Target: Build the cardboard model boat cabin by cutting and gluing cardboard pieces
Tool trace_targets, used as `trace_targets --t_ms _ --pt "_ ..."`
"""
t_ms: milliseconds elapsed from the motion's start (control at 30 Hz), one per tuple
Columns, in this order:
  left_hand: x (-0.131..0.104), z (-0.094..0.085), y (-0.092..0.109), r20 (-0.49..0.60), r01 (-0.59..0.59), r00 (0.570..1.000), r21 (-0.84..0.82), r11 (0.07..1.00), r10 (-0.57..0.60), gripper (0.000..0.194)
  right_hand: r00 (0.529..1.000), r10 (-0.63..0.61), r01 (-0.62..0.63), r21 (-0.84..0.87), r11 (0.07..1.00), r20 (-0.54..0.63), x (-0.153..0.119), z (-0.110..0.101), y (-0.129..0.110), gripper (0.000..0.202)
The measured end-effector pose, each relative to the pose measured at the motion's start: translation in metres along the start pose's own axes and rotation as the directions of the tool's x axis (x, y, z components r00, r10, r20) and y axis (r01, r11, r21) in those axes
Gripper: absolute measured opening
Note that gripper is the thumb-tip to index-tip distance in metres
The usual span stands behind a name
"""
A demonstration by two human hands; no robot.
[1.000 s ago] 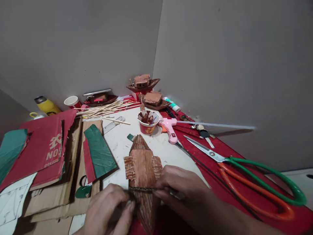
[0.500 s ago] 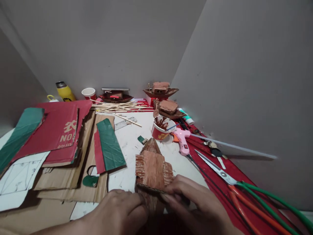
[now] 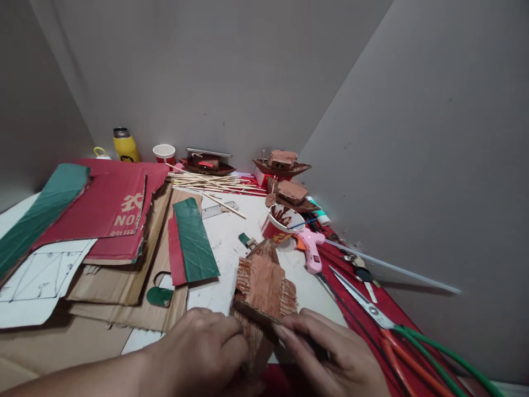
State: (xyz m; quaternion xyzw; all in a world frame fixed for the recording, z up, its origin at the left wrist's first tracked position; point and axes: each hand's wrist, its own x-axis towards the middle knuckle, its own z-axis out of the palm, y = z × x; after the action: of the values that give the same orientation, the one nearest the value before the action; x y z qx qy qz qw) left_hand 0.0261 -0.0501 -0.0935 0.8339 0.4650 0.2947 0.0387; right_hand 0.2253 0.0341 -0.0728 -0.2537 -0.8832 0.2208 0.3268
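One cardboard boat (image 3: 265, 284) by the counter's (image 3: 223, 242) near edge — right hand (image 3: 334, 350) pinching roof rim (image 3: 257, 314), left hand (image 3: 202, 344) curled, can't tell its hold — likely light, stiffish, crushable at side flaps (image 3: 289, 298), best held by hull (image 3: 251, 330).

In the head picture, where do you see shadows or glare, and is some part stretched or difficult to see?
Head view: dim light; deep shadow between the left hand and right hand, hiding the lower end of the model boat; thin shadow under the clear glue stick; no strong glare; scissors look stretched toward the corner.
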Motion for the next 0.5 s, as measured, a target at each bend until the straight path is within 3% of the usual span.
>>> trace_targets --t_ms 500 --pt "0.0026 -0.0007 0.0005 -0.062 0.052 0.997 -0.042 0.998 -0.055 0.005 1.0 -0.024 0.025 -0.092 0.995 0.02 -0.0038 0.0041 0.0067 0.023"
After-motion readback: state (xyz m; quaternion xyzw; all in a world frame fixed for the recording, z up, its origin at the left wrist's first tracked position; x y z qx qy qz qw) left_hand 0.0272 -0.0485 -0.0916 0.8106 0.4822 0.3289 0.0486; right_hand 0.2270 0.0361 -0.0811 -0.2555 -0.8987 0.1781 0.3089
